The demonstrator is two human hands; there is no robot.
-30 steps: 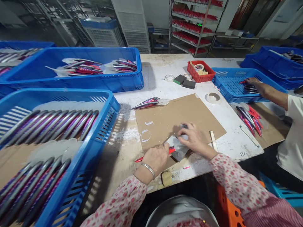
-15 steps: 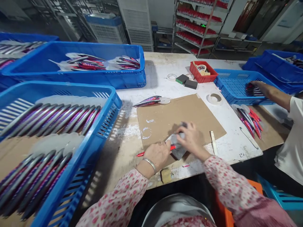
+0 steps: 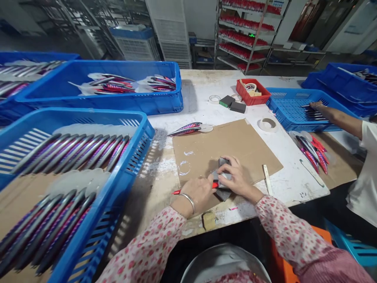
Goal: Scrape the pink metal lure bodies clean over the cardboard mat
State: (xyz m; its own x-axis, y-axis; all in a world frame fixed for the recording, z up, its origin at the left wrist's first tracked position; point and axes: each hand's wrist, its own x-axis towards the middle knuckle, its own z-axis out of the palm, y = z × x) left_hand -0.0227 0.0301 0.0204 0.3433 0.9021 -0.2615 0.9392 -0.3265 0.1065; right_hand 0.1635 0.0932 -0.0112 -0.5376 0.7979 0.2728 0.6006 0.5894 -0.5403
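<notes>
My left hand (image 3: 197, 192) is closed round a slender red piece (image 3: 215, 184), most of it hidden by the fingers; a thin red end sticks out behind the wrist side. My right hand (image 3: 235, 175) grips a grey sanding block (image 3: 224, 162) and presses it down just ahead of the left fingertips. Beneath both hands a second grey block (image 3: 223, 194) lies at the near edge of the brown cardboard sheet (image 3: 229, 141). Past the sheet's far left corner rest fishing lures (image 3: 185, 129) with a clear rounded lip.
Blue baskets (image 3: 141, 122) of lures fill the left side. Tape rolls (image 3: 266, 124), dark sanding blocks (image 3: 238, 107) and a red bin (image 3: 253, 98) stand farther back. A pale stick (image 3: 267, 179) lies right of the cardboard. At right, a co-worker's hand (image 3: 318, 105) reaches into a blue basket.
My right hand and the grey block have shifted slightly and now show without blur. My left hand keeps its hold. The co-worker's hand has moved a little within the basket.
</notes>
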